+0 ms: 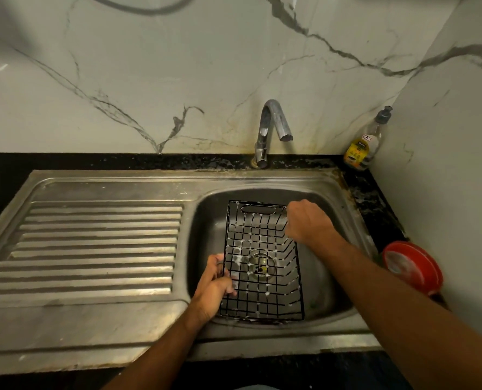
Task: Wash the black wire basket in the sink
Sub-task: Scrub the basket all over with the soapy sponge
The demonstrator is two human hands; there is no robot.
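Black wire basket (pixel 262 260) stands in the sink (pixel 344 220) bowl over the drain, flecked with white suds. At its 8 o'clock edge the left hand (pixel 214 285) curls round the wires. At the basket's 1 o'clock corner the right hand (pixel 307 220) closes over the rim. Farther off, a red container (pixel 414 266) sits on the table at 3 o'clock, a tap (pixel 270 130) at 12, a soap bottle (pixel 366 142) at 2.
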